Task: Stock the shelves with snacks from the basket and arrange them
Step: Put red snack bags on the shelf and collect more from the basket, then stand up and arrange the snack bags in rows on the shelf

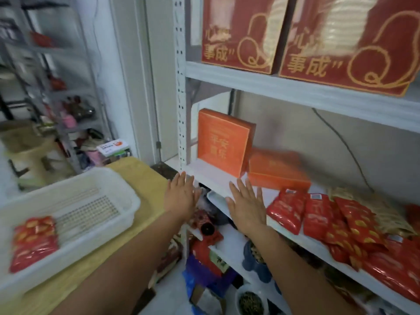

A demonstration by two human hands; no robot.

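An orange box (pixel 221 142) stands upright at the left end of the white middle shelf (pixel 216 180), and a second orange box (pixel 278 172) lies flat to its right. Red snack packets (pixel 318 214) lie along the shelf further right. My left hand (pixel 180 194) is flat and empty just off the shelf's front left corner. My right hand (pixel 246 203) hovers with fingers spread over the shelf's front edge, below the boxes, holding nothing. The white basket (pixel 95 178) sits at the left with several red snack packets (pixel 34 242) in its near corner.
The basket rests on a yellow-covered table (pixel 141 173). Two large red cartons (pixel 295 35) fill the upper shelf. Bags, bowls and clutter (pixel 216 258) crowd the lower shelf and floor. A grey rack (pixel 68 98) with oddments stands at the far left.
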